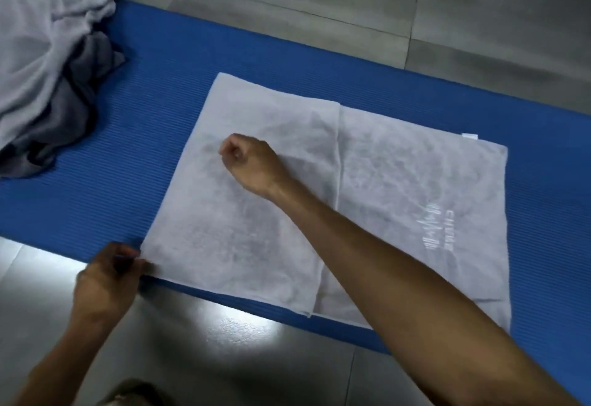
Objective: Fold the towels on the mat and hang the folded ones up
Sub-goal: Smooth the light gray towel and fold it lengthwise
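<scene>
The left hand pinches the near left corner of the white towel; this grip is closed on the fabric edge. The right hand sits above the folded layer with fingers curled into a fist, holding nothing visible. The towel lies flat on the blue mat, partly folded. A crumpled towel pile sits at the mat's far left, on the grey tile floor.

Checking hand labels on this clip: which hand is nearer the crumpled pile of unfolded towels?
Left. The left hand pinches the flat white towel's near-left corner, below the crumpled pile; the right hand hangs curled over the towel's middle.
</scene>
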